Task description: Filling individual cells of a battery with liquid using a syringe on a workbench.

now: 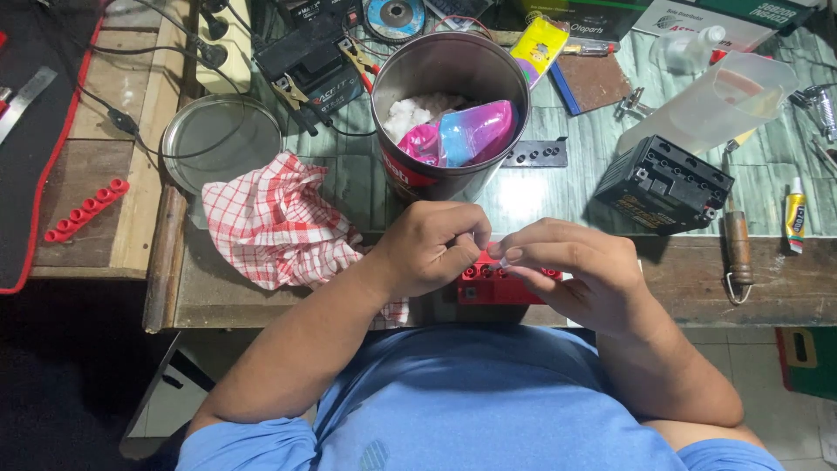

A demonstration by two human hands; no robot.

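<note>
Nearest to us, over the blue shirt [471, 392], our two hands meet at the front edge of the counter [558, 187]. Our left hand [432, 249] has its grip curled tight, fingertips pressed together on something very small; our right hand [571, 270] pinches the same tiny pale piece [504, 260] from the other side. What the piece is we cannot tell. Just under both hands sits a red battery [493, 286], its row of round holes facing up, partly hidden by our fingers.

To the left of the left hand a red-and-white checked cloth [275, 222] lies crumpled on the counter, and beyond it a round metal lid [222, 139] lies flat. Straight past our hands stands a tall metal tin [449, 113], open, holding white stuff and pink and blue plastic bags. To the right, a black battery [667, 183] rests near a wooden-handled tool [738, 244] and a small yellow glue tube [794, 214]. A clear plastic jug [711, 100] lies tipped behind the black battery.

Far left, on a wooden board, lies a red strip of caps [85, 209]. At the back a second black battery [309, 65] has clips and cables on it
</note>
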